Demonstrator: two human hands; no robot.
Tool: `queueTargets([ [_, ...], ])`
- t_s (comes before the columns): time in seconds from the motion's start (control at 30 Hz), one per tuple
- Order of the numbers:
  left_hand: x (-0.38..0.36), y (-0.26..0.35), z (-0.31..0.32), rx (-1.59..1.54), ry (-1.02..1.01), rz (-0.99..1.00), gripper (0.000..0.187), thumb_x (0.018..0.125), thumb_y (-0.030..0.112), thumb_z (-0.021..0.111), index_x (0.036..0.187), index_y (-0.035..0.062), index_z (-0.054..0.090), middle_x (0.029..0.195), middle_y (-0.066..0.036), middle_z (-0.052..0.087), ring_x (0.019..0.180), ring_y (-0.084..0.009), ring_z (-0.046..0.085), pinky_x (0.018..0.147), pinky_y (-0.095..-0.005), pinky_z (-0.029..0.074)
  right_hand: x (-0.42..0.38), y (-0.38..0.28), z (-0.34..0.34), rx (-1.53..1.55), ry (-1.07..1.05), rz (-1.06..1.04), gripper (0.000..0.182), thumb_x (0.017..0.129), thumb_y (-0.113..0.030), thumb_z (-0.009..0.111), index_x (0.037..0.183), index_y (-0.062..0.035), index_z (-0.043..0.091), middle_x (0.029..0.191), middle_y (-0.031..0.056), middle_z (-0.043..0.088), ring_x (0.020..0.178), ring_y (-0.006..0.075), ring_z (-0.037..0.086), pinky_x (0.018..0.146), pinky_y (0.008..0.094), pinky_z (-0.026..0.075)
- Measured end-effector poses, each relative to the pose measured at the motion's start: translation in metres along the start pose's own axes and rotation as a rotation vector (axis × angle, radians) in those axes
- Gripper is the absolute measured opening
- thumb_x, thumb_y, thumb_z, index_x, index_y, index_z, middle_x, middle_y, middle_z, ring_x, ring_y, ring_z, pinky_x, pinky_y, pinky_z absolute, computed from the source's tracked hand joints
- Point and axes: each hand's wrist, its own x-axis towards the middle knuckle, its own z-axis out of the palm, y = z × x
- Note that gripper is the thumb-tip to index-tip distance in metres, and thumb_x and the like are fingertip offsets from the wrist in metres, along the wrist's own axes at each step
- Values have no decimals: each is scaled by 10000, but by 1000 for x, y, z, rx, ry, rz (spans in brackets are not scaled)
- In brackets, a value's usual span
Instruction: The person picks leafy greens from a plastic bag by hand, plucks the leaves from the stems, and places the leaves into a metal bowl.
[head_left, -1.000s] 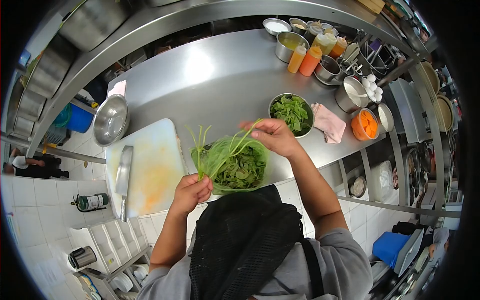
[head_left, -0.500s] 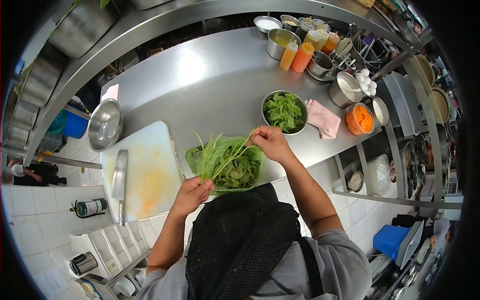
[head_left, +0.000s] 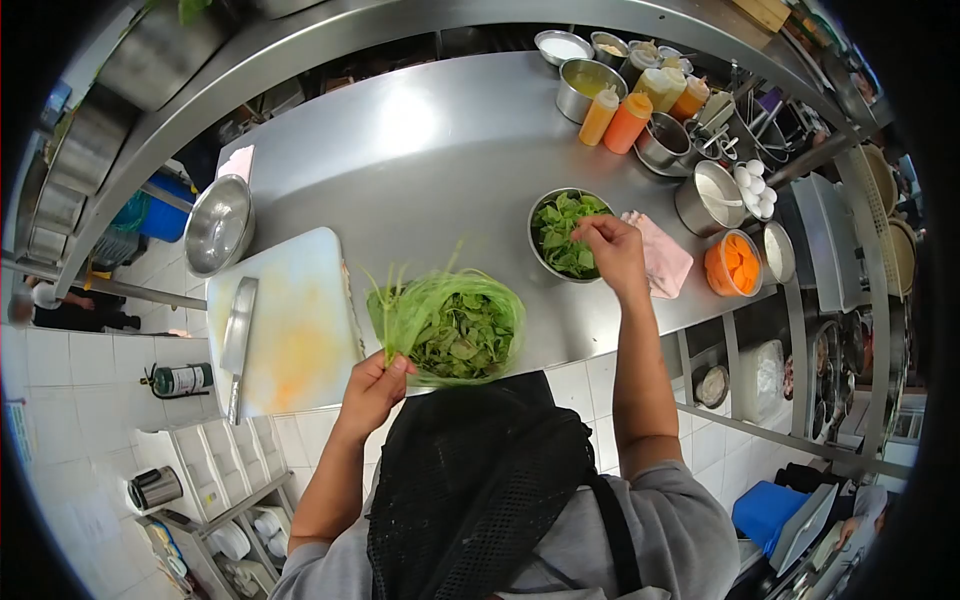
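My left hand (head_left: 377,380) is closed around a bunch of thin green stems (head_left: 392,325), at the left edge of a green plastic bag (head_left: 515,345). The bag lies open at the counter's front edge, full of loose leafy greens (head_left: 462,335). Over the right side of a steel bowl (head_left: 536,250) is my right hand (head_left: 615,245), its thumb and fingertips pinched together. Whatever those fingertips hold is too small to make out. Bright green leaves (head_left: 568,215) fill that bowl.
A white cutting board (head_left: 310,300) with a cleaver (head_left: 238,330) lies left, below an empty steel bowl (head_left: 220,225). Right of the leaf bowl are a pink cloth (head_left: 660,255), a tub of orange slices (head_left: 733,265), eggs (head_left: 755,188) and squeeze bottles (head_left: 627,122).
My right hand has left the stems above the bag and moved right, over the steel bowl. My left hand still grips the stems, slightly further left. The view has shifted a little.
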Motion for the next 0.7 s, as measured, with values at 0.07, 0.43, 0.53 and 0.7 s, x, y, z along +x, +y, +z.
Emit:
queueTargets([
  [0.07,-1,-2,4,-46,36,8,214,1004,215,497,981,18,579,569,37,394,508,-61,338,475,-220,283,8,-5,-19,-275,-135,40,336,842,-158,678,1105,51,652,916,179,710,859,189,678,782,284,507],
  [0.43,10,5,65,-50,134,4,193,1006,199,488,1036,23,564,621,25,433,535,-68,362,487,-217,293,75,3,-34,-721,-58,-102,260,829,-261,680,990,-57,694,823,185,685,795,339,671,739,413,520],
  [0.53,13,3,81,-51,161,2,205,1006,197,480,1029,9,559,609,19,425,519,-69,356,469,-217,279,95,33,-34,-810,-213,-225,242,821,-227,692,981,-45,685,813,153,688,716,304,667,671,394,520],
  [0.7,10,2,97,-50,243,-8,217,1006,192,472,1009,-9,553,596,14,414,492,-68,341,446,-218,261,97,5,-54,-31,-221,39,182,844,-159,698,952,-14,686,712,43,636,505,106,507,465,256,393],
])
